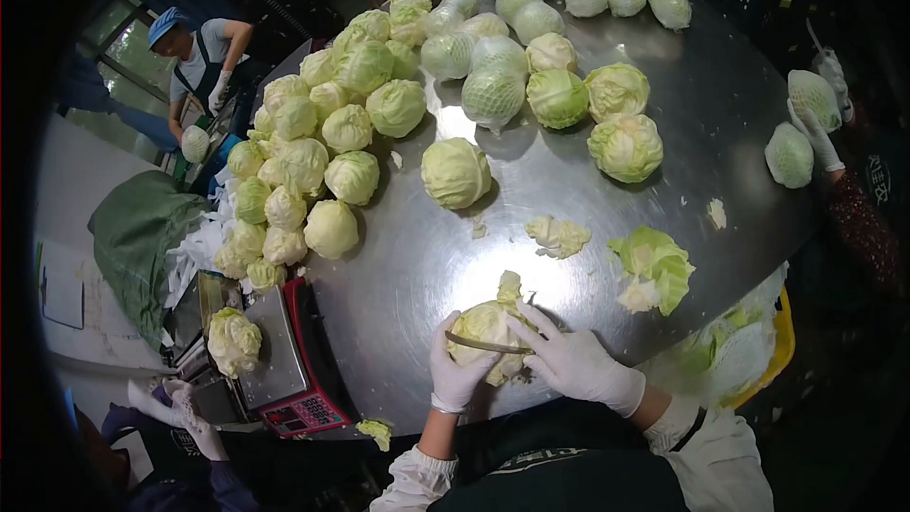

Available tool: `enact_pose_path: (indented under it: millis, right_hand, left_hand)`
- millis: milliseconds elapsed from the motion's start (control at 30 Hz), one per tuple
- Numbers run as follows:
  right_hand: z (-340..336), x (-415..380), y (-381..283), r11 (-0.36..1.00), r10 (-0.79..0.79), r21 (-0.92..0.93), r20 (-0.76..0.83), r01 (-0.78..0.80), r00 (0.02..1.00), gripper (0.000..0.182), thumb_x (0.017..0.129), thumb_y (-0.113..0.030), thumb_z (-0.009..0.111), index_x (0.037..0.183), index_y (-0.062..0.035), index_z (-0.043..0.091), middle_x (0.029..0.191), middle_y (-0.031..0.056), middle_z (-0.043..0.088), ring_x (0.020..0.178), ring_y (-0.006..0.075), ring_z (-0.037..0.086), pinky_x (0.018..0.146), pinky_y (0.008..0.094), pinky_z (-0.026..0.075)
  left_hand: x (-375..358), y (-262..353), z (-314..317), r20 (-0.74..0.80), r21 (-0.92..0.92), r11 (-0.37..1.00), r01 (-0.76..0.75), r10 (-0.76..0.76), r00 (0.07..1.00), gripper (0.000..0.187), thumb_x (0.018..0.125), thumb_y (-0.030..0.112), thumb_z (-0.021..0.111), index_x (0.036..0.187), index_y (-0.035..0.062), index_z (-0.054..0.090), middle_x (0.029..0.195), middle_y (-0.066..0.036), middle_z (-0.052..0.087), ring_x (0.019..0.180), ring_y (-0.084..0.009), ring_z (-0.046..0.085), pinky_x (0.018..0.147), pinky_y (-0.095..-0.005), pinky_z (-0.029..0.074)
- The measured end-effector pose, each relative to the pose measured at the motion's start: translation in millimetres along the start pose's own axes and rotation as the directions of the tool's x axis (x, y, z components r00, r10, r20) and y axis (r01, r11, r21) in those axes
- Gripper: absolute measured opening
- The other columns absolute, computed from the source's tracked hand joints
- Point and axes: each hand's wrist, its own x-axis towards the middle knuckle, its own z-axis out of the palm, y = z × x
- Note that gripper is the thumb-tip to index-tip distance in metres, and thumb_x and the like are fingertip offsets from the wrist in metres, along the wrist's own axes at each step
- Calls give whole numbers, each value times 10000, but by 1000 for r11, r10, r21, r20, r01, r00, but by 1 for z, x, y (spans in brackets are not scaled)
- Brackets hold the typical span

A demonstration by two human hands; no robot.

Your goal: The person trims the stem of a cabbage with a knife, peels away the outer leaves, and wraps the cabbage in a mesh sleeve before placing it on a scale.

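A pale green cabbage point(481, 324), partly trimmed with a loose leaf standing up at its top, is between my gloved hands near the table's front edge. My left hand point(459, 365) wraps around its left side. Across the cabbage's near side lies a thin, dark, curved knife blade point(485, 345). My right hand point(576, 362) is closed at the blade's right end, its fingers against the cabbage; the handle is hidden. Cut-off leaves point(654, 270) and a flat leaf piece point(557, 237) lie on the steel beyond.
Many cabbages point(303, 166) pile up on the left of the steel table point(398, 228); net-wrapped ones point(493, 95) sit farther back. A red scale point(318, 408) stands left, a yellow bin point(782, 346) right. Co-workers' gloved hands point(817, 137) show at the right and left edges.
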Motion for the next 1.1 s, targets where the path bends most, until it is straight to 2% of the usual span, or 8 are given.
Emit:
enact_pose_path:
  millis: [200,267,467,567,733,900,967,1100]
  right_hand:
    - [15,16,0,995,93,-13,-167,-97,981,551,974,-294,553,1486,-142,416,1386,173,515,909,354,694,724,422,579]
    - [21,29,11,968,200,213,-329,-134,923,439,987,-294,532,1386,-113,515,1164,174,649,829,367,685,715,445,556]
    - [26,37,70,838,455,463,-298,-290,839,361,1016,-320,487,1223,-55,621,883,220,686,889,414,663,781,513,516]
    - [3,12,70,847,504,223,-47,-483,862,428,1005,-330,511,1324,-48,547,1035,231,687,931,420,667,822,507,523]
    - [-9,-7,51,839,544,176,-252,-515,800,595,988,-341,542,1468,-37,366,1363,236,538,1023,420,655,877,491,531]
    - [-19,-10,29,866,498,196,-263,-460,826,618,994,-350,534,1501,-61,334,1480,225,435,1080,418,639,886,486,534]
    - [-4,-13,32,949,272,217,-197,-229,942,595,1014,-375,493,1516,-100,331,1480,217,442,1048,424,650,870,491,539]
    - [1,-19,23,943,176,304,-103,-138,979,581,1039,-407,419,1545,-148,300,1514,211,407,994,424,664,849,498,549]
  left_hand:
    - [4,1,13,-46,-74,993,90,-93,995,773,687,152,905,1309,-50,493,1202,-128,596,1076,-229,611,961,-357,509]
    - [-1,-3,17,-57,212,971,-110,125,991,763,693,144,900,1308,-39,488,1187,-121,597,1057,-212,608,940,-354,514]
    - [-12,6,-14,125,-161,981,112,-93,988,872,744,129,867,1442,-36,371,1407,-187,481,1301,-261,499,1079,-390,441]
    - [-35,-19,-29,-134,-349,919,186,-245,960,836,836,96,783,1503,29,283,1436,-167,453,1300,-263,497,1091,-399,430]
    - [-29,10,-13,-88,-399,895,198,-252,964,891,802,114,821,1505,23,282,1428,-162,461,1306,-262,492,1095,-401,425]
    - [-16,33,-1,158,-54,998,40,-31,987,1069,670,197,937,1497,-5,290,1438,-178,446,1312,-269,485,1105,-405,413]
    - [-12,29,3,212,67,996,-51,35,977,1093,656,225,947,1497,-8,290,1440,-184,442,1319,-278,480,1110,-415,406]
    - [-10,21,10,321,290,936,-199,101,942,1091,647,269,946,1480,-23,305,1426,-174,441,1323,-261,466,1117,-396,393]
